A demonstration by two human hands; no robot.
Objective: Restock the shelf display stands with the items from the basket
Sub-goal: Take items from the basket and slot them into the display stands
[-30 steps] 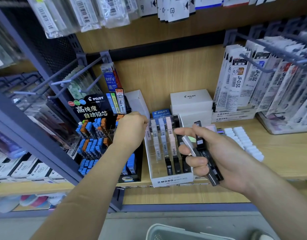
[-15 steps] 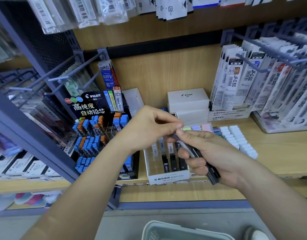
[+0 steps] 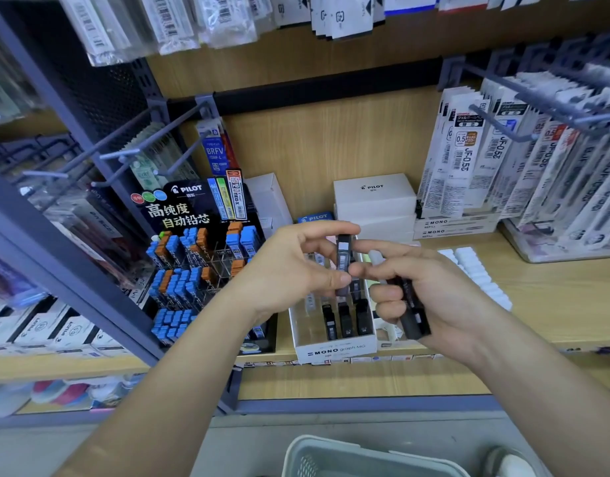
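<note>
A wooden shelf [image 3: 554,304] runs across the middle of the frame; the packs hanging above it are cut off by the top edge and their print is blurred. At the right, rows of pen refill packs [image 3: 468,156] hang on grey hooks, and the ones toward the far right smear into streaks. Left of centre stands a black Pilot lead stand [image 3: 193,208], its slots holding blue and orange cases, its lower right corner hidden behind the left forearm. A pale basket [image 3: 296,452] shows only its rim at the bottom edge, so what it holds cannot be seen. At centre a white MONO tray [image 3: 336,351] sits on the shelf with a few dark cases in its front slots; both hands cover its back rows. Behind it lie stacked white Pilot boxes [image 3: 374,194]

The left hand [image 3: 290,270] is raised over the tray, its grip pinching one dark lead case [image 3: 344,256] upright between forefinger above and thumb below; a barcode label shows on it, too small to read. The right hand [image 3: 434,297], just beside it, has its grip curled round a bundle of cases [image 3: 412,315], mostly dark with one pale end sticking out; how many there are cannot be made out. Its thumb tip lies against or just short of the single case
</note>
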